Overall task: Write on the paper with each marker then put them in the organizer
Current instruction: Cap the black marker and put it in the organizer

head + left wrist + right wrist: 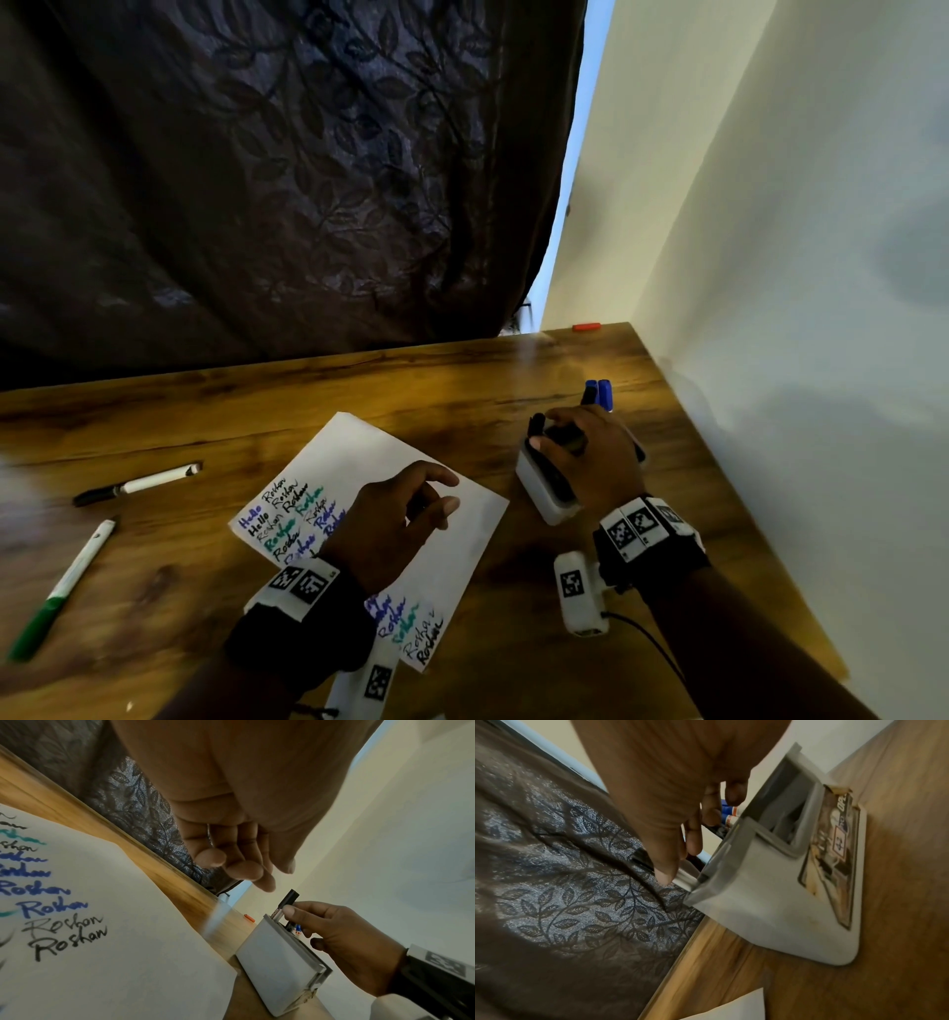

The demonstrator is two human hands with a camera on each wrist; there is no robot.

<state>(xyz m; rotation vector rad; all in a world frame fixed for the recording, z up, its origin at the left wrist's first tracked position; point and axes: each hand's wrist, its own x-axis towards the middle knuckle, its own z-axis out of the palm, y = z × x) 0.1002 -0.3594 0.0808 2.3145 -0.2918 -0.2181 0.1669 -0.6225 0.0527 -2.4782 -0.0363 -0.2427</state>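
Far left on the table [359,390]: green marker [61,586], capped, lying w/ cap end nearest the camera. Just right & further back, black marker [136,483], white barrel, lying flat. So 2 markers on the wood, both well apart from the organizer.

Both should handle easy: light, stiff plastic, smooth so a bit slippery; best pinched mid-barrel, not by the cap, which could pull off.

Centre: 1 paper [441,462], thin & floppy, covered in blue/black/teal lines. Left hand [395,524] sits over it, fingers loosely curled, holding nothing.

Right: white organizer [539,493], 1, light enough to tip if nudged. Right hand [590,457] over it, thumb & fingers pinching a black marker in hand [284,907] partly down a slot. At least 2 blue-capped markers [598,393] already stand inside; others hidden by the hand.
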